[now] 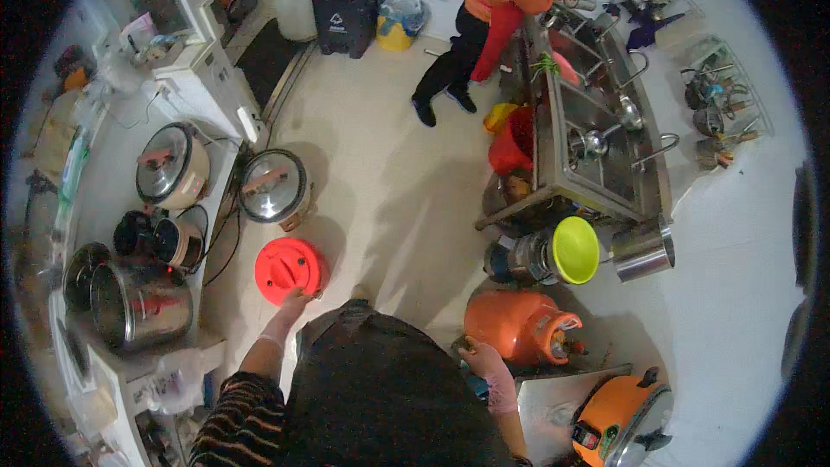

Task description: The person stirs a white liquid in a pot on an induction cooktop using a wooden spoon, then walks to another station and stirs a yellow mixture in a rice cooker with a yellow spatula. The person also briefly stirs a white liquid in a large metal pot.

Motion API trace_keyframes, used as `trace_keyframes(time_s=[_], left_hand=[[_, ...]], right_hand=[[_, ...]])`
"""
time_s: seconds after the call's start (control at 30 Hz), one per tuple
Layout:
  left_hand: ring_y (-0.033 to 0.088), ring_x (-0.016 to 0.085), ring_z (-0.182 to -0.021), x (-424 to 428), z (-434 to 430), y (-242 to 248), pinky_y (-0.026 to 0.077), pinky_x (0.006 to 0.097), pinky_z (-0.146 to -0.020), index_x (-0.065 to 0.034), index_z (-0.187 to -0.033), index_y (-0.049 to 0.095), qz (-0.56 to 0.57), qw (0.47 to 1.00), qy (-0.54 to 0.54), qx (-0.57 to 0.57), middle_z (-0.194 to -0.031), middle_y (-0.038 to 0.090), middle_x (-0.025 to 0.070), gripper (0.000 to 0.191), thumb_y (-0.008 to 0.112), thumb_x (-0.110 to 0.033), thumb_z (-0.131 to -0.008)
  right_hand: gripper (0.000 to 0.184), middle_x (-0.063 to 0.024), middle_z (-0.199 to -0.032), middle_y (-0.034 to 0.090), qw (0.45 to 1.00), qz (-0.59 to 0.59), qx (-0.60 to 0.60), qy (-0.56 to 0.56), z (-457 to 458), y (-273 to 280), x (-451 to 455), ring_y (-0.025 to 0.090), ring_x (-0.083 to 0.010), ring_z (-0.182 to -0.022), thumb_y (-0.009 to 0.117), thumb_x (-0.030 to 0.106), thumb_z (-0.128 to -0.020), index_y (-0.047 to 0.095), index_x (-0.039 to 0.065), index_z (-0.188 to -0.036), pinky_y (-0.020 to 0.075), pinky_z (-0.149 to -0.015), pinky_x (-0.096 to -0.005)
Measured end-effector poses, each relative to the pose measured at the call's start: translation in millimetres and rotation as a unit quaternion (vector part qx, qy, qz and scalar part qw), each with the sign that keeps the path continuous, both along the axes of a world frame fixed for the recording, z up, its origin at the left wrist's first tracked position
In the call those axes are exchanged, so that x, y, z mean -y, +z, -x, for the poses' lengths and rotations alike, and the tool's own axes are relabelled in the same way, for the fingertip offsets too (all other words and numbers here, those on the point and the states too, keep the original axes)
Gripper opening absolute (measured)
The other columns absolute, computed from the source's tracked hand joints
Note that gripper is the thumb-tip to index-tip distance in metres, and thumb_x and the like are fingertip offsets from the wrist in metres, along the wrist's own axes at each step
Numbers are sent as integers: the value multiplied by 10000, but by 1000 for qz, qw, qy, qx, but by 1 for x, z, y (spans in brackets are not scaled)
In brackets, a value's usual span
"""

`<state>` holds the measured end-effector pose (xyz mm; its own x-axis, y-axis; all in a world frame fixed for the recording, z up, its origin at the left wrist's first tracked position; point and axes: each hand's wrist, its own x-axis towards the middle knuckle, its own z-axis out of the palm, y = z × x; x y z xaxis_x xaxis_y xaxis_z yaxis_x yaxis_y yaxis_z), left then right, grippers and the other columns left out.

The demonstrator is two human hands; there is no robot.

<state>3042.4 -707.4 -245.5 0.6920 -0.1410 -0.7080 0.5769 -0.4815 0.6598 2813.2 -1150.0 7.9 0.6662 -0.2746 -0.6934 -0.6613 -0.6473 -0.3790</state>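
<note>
My left hand (296, 305), in a thin clear glove, grips the near edge of a round red plastic bucket (288, 266) with a red lid. The bucket is to the left, ahead of my dark apron (389, 395). My right hand (481, 358), also gloved, is at the apron's right side with its fingers curled. A small dark object (460, 344) shows at its fingertips; whether the hand holds it is unclear. An orange gas cylinder (502, 321) lies just beyond that hand.
Rice cookers (272, 185) and a steel pot (142, 305) line the left. A steel sink unit (564, 175) stands right, beside a yellow-green basin (576, 250). An orange cooker (609, 415) sits lower right. Another person (496, 19) works at the sink's far end. Tiled floor (363, 143) runs between.
</note>
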Motion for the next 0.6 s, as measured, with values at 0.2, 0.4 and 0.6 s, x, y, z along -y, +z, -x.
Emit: trace_keyframes(time_s=[0.2,0.4,0.6], left_hand=[[556,187,-681,-124,12,-20,440,313,-562,-50,-1210,483,-75,953,291,-40,-991,597,83,476,569,-270,-797],[567,226,-830,-96,142,-9,469,322,-731,-9,-1235,456,-74,894,439,41,-1106,573,132,534,582,-271,-787],[588,209,-721,43,297,1,502,322,-601,-41,-1171,512,26,741,668,-69,-961,598,122,398,566,-217,-818]], right_hand=[[544,-170,-1065,580,978,-175,-112,30,-63,1,43,563,-276,-949,545,339,-827,441,14,-1251,442,-812,-358],[486,-111,-1141,549,930,-199,-230,208,-162,-7,83,550,-245,-991,497,251,-864,401,32,-1287,459,-807,-368],[446,-53,-1217,519,828,-99,-350,427,-264,-36,70,537,-213,-1032,448,163,-901,360,50,-1323,475,-802,-378]])
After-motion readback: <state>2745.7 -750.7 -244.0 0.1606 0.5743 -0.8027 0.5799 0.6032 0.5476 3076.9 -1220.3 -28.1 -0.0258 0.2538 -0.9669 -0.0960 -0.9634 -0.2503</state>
